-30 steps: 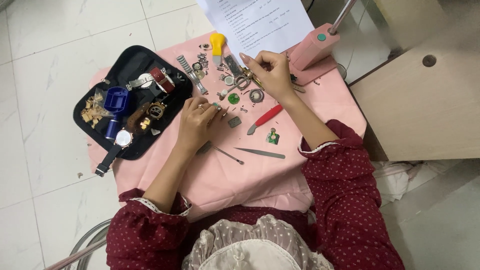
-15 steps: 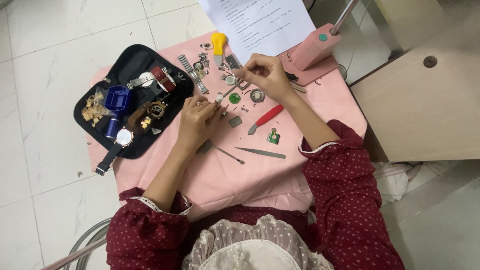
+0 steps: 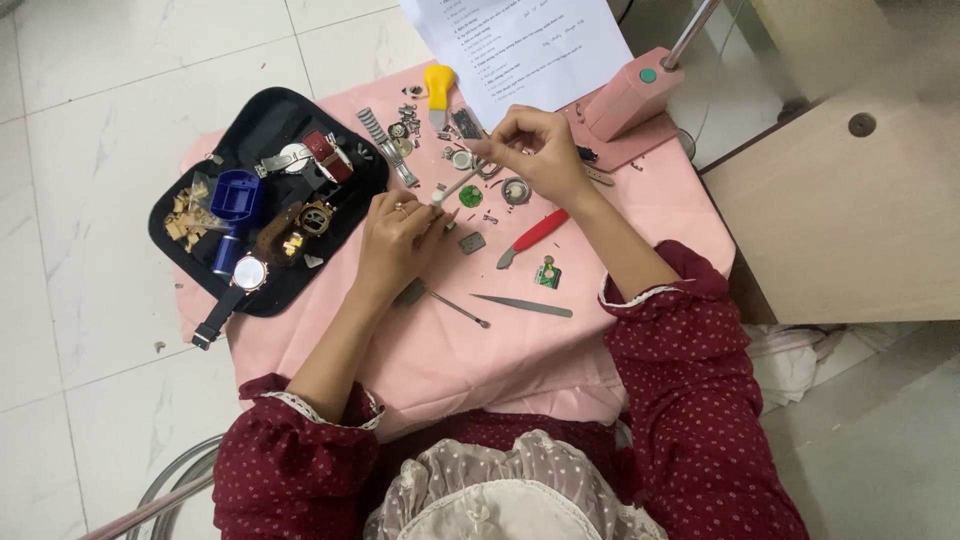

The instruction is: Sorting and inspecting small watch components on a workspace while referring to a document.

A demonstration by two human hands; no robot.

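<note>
Right hand (image 3: 545,150) grips slim tool (image 3: 455,186); white printed sheet (image 3: 530,45) (top edge) beyond.

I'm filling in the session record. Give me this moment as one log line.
left hand: pinches small part | right hand: holds thin tool toward it | pink cloth: red-handled tool, tweezers

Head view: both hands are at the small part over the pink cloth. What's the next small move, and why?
Probably steady the part in the left hand and ease the thin tool's tip down onto it: the right hand holds that tool slanted toward the left fingers, its tip right beside them.
</note>
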